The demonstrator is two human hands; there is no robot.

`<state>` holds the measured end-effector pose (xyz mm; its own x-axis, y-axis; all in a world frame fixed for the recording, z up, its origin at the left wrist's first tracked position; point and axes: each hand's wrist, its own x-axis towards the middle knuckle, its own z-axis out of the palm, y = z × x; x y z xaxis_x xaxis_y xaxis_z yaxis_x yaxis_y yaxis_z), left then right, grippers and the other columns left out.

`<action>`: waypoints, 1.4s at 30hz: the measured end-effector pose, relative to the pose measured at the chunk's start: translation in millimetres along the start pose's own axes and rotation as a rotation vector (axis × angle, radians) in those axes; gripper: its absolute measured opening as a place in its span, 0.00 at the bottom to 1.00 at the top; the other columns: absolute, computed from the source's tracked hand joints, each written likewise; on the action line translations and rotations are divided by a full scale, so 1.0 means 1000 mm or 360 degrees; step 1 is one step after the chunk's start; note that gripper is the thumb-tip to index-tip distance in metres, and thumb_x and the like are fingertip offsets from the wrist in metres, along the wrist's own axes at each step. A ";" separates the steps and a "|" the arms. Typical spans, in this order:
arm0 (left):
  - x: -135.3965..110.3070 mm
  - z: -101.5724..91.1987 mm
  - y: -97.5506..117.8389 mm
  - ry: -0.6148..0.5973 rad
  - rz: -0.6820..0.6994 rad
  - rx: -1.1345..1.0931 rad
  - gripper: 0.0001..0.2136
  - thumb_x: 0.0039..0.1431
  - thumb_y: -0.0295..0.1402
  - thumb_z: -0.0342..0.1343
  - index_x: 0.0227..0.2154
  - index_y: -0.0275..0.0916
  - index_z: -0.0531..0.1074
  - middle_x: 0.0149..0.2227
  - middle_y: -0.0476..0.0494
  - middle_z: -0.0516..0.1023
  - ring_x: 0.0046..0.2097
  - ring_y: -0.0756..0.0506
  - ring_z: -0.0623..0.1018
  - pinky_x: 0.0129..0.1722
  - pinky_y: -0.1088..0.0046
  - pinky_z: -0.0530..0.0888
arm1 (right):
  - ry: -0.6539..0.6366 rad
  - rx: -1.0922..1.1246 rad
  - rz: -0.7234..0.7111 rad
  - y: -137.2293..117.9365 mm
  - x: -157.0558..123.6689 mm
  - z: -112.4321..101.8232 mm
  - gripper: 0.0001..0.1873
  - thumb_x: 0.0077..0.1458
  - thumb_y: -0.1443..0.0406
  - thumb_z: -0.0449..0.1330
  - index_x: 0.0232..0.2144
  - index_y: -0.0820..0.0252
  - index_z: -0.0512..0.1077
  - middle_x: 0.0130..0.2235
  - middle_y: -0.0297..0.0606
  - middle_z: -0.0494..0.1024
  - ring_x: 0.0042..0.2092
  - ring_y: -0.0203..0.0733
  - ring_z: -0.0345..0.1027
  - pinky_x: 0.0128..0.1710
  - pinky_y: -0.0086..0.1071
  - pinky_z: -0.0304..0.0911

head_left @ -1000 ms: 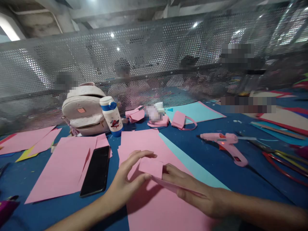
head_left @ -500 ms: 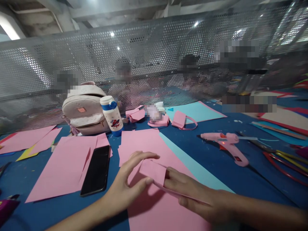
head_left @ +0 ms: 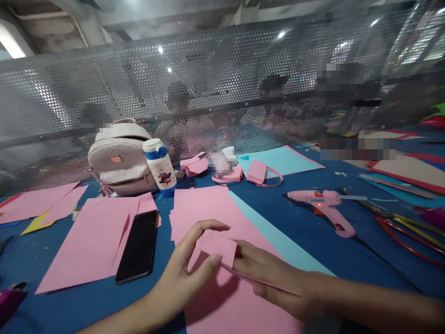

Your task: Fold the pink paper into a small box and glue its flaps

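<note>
The pink paper piece (head_left: 219,243) now leans lower than a second ago. The left hand (head_left: 189,273) pinches its flap; the right hand (head_left: 274,278) holds its strip in a closed grip.

The right grip (head_left: 274,283) is covering the far part of the folded paper (head_left: 219,242), and the thumb of the left grip (head_left: 184,273) is hiding its near edge. The left forearm (head_left: 132,311) is running off the bottom edge, the right forearm (head_left: 382,301) off the right edge. The big pink sheet (head_left: 208,208) is lying partly hidden beneath them. Behind the mesh screen (head_left: 139,83), people (head_left: 179,104) are showing only as blurred shapes. A blurred thing (head_left: 221,162) is sitting among pink scraps (head_left: 194,164), too unclear to name. A purple thing (head_left: 9,301) is being cut by the left edge.
</note>
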<state>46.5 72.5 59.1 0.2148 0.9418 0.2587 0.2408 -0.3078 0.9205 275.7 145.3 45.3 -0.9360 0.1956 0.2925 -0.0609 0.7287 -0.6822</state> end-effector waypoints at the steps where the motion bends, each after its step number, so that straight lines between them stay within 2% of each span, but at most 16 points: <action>1: 0.000 0.000 0.001 -0.0003 -0.0016 0.0005 0.15 0.68 0.41 0.53 0.55 0.48 0.68 0.57 0.46 0.73 0.61 0.42 0.70 0.61 0.68 0.65 | 0.0006 -0.0003 0.0010 0.000 0.000 0.000 0.30 0.72 0.53 0.39 0.71 0.57 0.50 0.67 0.49 0.62 0.67 0.46 0.54 0.68 0.45 0.47; 7: 0.000 -0.002 -0.001 -0.0043 -0.0030 0.0002 0.15 0.69 0.41 0.52 0.56 0.50 0.66 0.59 0.48 0.71 0.63 0.43 0.67 0.63 0.68 0.63 | -0.0105 0.0012 0.0073 -0.002 0.003 -0.003 0.31 0.72 0.53 0.38 0.72 0.58 0.46 0.71 0.48 0.54 0.71 0.45 0.44 0.70 0.45 0.38; 12: -0.001 -0.003 -0.004 -0.0054 0.0007 0.0060 0.16 0.70 0.39 0.52 0.58 0.51 0.65 0.60 0.49 0.70 0.64 0.44 0.66 0.64 0.69 0.61 | -0.0134 0.0034 0.0107 -0.001 0.003 -0.004 0.33 0.72 0.51 0.37 0.72 0.60 0.46 0.69 0.50 0.56 0.71 0.47 0.45 0.70 0.47 0.37; 16: -0.003 -0.002 -0.008 0.0054 0.0208 0.0154 0.17 0.69 0.35 0.53 0.59 0.50 0.65 0.60 0.45 0.70 0.63 0.43 0.66 0.64 0.66 0.62 | -0.0098 0.0086 0.0105 0.002 0.003 -0.003 0.33 0.72 0.51 0.38 0.71 0.59 0.49 0.67 0.51 0.59 0.69 0.49 0.48 0.68 0.48 0.43; 21: 0.000 -0.002 -0.011 0.0077 0.0363 0.0174 0.13 0.66 0.37 0.59 0.52 0.47 0.72 0.55 0.42 0.73 0.59 0.40 0.71 0.57 0.64 0.67 | -0.0013 0.0185 0.0023 0.003 0.002 -0.002 0.30 0.72 0.52 0.38 0.70 0.52 0.53 0.63 0.46 0.64 0.62 0.48 0.57 0.63 0.46 0.53; 26: 0.004 -0.002 -0.010 0.0127 0.0415 0.0197 0.12 0.64 0.36 0.61 0.50 0.46 0.74 0.52 0.42 0.76 0.56 0.41 0.73 0.54 0.66 0.70 | -0.0013 0.0186 0.0033 0.005 0.000 -0.001 0.29 0.72 0.52 0.39 0.69 0.50 0.55 0.62 0.45 0.66 0.59 0.49 0.58 0.62 0.47 0.54; 33: 0.003 -0.002 -0.006 0.0163 0.0521 0.0278 0.06 0.63 0.32 0.62 0.42 0.43 0.77 0.47 0.42 0.79 0.52 0.42 0.77 0.61 0.60 0.63 | -0.0005 0.0242 -0.0006 0.005 0.001 -0.001 0.28 0.72 0.55 0.41 0.69 0.55 0.56 0.60 0.50 0.64 0.59 0.47 0.56 0.61 0.47 0.53; 38: 0.002 -0.002 -0.005 0.0208 0.0561 0.0312 0.03 0.62 0.33 0.63 0.36 0.41 0.76 0.45 0.41 0.81 0.49 0.42 0.78 0.61 0.57 0.64 | 0.0029 0.0253 -0.0016 0.002 0.001 -0.001 0.28 0.72 0.53 0.41 0.68 0.55 0.57 0.56 0.49 0.68 0.55 0.47 0.59 0.59 0.46 0.56; 42: 0.004 -0.003 -0.006 0.0207 0.0542 0.0322 0.05 0.62 0.35 0.63 0.34 0.40 0.75 0.44 0.39 0.81 0.49 0.40 0.79 0.61 0.54 0.64 | -0.0021 0.0245 0.0051 0.002 0.001 -0.001 0.26 0.72 0.54 0.41 0.65 0.56 0.62 0.56 0.50 0.67 0.52 0.47 0.60 0.56 0.47 0.59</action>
<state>43.4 78.4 55.0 0.1960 0.7868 0.5853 0.3607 -0.6129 0.7031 274.8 148.1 45.1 -0.9427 0.2081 0.2608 -0.0822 0.6127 -0.7860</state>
